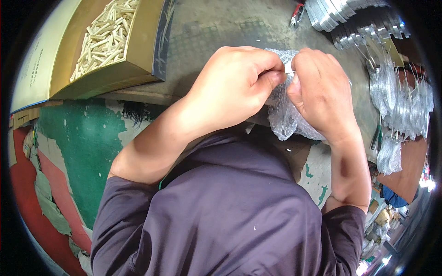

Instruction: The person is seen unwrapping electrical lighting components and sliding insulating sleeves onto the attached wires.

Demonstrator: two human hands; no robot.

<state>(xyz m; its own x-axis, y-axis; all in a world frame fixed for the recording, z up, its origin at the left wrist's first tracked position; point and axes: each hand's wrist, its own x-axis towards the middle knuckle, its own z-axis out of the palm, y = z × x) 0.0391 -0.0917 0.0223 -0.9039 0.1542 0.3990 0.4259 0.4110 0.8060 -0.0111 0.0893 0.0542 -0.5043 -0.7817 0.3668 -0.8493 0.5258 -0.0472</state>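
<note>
My left hand (241, 85) and my right hand (322, 89) are close together over the table's near edge, both with fingers curled in a pinch. Between their fingertips shows a small white piece (288, 68), mostly covered by the fingers, so its kind does not show. Clear bubble wrap (282, 120) lies behind and below the hands and droops over the edge toward my lap. Whatever the wrap encloses is hidden.
On the left stands an open cardboard box (115, 76) of short cream-coloured sticks (106, 39). Red-handled pliers (297, 16) lie at the far side. Stacked silvery metal parts (338, 14) fill the far right, with several bubble-wrapped bundles (400, 101) nearer along the right edge.
</note>
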